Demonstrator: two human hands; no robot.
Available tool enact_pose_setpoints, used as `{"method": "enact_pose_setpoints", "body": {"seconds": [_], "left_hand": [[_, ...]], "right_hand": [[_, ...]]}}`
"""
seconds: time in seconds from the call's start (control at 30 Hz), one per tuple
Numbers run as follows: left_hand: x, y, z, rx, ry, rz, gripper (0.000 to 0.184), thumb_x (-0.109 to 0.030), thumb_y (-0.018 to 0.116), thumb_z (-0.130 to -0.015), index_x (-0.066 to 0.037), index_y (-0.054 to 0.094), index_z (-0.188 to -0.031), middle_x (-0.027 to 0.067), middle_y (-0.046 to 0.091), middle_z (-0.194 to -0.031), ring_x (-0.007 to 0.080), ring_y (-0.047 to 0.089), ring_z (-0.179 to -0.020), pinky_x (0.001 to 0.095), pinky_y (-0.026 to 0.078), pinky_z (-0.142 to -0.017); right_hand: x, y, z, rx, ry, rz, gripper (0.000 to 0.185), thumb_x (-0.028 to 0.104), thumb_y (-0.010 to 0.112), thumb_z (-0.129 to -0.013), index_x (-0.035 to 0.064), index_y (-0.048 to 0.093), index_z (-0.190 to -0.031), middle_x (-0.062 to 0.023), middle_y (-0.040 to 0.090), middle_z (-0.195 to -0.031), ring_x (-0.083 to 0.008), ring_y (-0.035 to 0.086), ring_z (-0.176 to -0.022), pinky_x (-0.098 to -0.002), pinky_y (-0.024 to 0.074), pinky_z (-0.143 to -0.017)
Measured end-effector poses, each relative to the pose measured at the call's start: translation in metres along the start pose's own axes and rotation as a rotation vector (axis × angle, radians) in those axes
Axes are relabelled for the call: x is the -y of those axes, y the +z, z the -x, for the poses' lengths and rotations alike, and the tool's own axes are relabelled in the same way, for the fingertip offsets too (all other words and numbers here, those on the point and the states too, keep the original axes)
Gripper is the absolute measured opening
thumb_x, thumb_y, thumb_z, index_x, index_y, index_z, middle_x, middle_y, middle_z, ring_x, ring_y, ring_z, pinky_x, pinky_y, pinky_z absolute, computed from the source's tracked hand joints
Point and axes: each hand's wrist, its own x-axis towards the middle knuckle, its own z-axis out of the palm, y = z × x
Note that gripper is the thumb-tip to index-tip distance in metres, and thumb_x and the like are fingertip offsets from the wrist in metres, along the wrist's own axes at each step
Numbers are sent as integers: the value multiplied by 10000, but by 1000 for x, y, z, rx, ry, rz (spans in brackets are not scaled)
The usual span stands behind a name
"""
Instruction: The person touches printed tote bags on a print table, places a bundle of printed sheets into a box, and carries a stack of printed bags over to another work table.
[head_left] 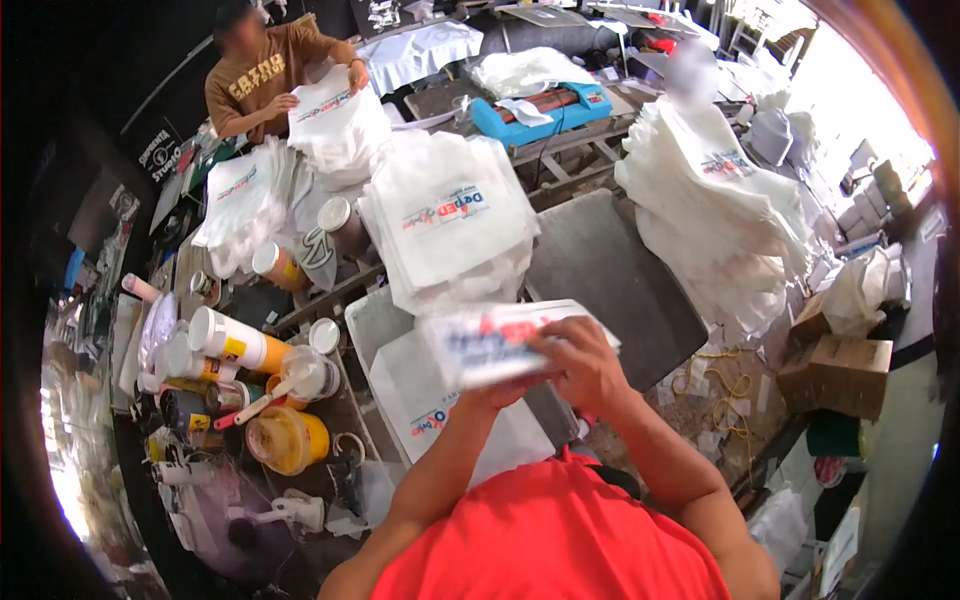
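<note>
A folded white printed bag [470, 350], slightly blurred, is held up in front of my red shirt [560, 540]. From below, my left hand [505, 388] grips it, most of the fingers hidden beneath. My right hand [582, 360] holds its right part, fingers bent over the top. Under my left forearm, another white printed sheet [400, 385] lies flat on a board. Just beyond my hands stands a thick stack of white bags [450, 215] with a blue and red print.
Paint tubs [290, 440] and bottles crowd the left. A dark board [610, 275] lies right of the stack. More white bags [710, 200] drape at right, near cardboard boxes [840, 370]. A person [270, 75] handles bags behind; a blue machine [540, 115] stands at the back.
</note>
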Motion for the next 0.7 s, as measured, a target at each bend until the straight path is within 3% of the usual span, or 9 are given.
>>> {"method": "enact_pose_setpoints", "body": {"seconds": [0.07,0.1,0.2,0.33,0.43,0.5,0.57,0.63,0.7], "left_hand": [[-8,-8,11,-184,28,-73,613,-510,429,-948,-105,394,-1407,124,457,-1402,311,476,-1242,499,321,-1106],[-12,-9,13,-205,23,-72,611,-506,435,-946,-105,396,-1405,123,458,-1401,308,475,-1243,496,323,-1105],[-11,-17,20,-201,4,-29,607,-495,454,-940,-106,403,-1402,119,460,-1399,300,474,-1245,488,330,-1101],[-7,-24,24,-173,-12,-9,601,-481,479,-933,-107,412,-1398,114,464,-1397,290,472,-1248,478,338,-1096],[-4,-28,25,-158,-16,6,597,-470,497,-927,-108,419,-1395,109,466,-1395,282,471,-1250,470,344,-1093],[-3,-32,26,-144,-16,25,595,-463,510,-923,-108,423,-1393,107,468,-1394,276,470,-1251,464,349,-1090],[0,-38,27,-122,-21,51,593,-456,522,-919,-109,428,-1391,104,470,-1393,271,469,-1253,459,353,-1088],[5,-46,29,-99,-33,78,591,-449,535,-916,-109,433,-1389,101,472,-1392,266,468,-1254,454,357,-1085],[16,-60,31,-67,-47,111,590,-442,547,-912,-110,437,-1387,99,473,-1390,260,468,-1255,449,361,-1083]], "right_hand": [[13,7,14,109,-151,171,484,10,689,-584,142,677,-1050,-57,598,-1104,-282,551,-1067,-442,414,-961],[15,12,20,103,-113,152,504,14,693,-563,179,689,-1039,-26,583,-1144,-264,521,-1126,-486,350,-1019],[22,11,29,64,-106,171,520,27,693,-551,184,689,-1047,-24,591,-1141,-258,518,-1131,-489,355,-1013],[51,-12,24,311,40,189,577,97,746,-633,190,608,-1185,-58,520,-1281,-313,449,-1238,-521,265,-1080],[48,-31,33,142,135,144,654,179,790,-661,143,543,-1266,-117,480,-1326,-348,425,-1268,-494,269,-1090],[14,-25,45,-173,277,-25,642,253,777,-728,69,515,-1284,-154,489,-1309,-327,437,-1260,-435,324,-1067],[-28,-18,62,-332,749,-479,551,286,677,-851,21,489,-1296,-153,516,-1290,-292,486,-1213,-392,385,-1023],[-57,-18,78,-266,892,-1041,509,383,523,-959,-8,494,-1284,-109,582,-1216,-228,562,-1121,-373,445,-960],[-75,-15,100,-140,1313,-1227,513,364,613,-895,3,533,-1251,-125,621,-1165,-244,619,-1024,-439,501,-889]]}}
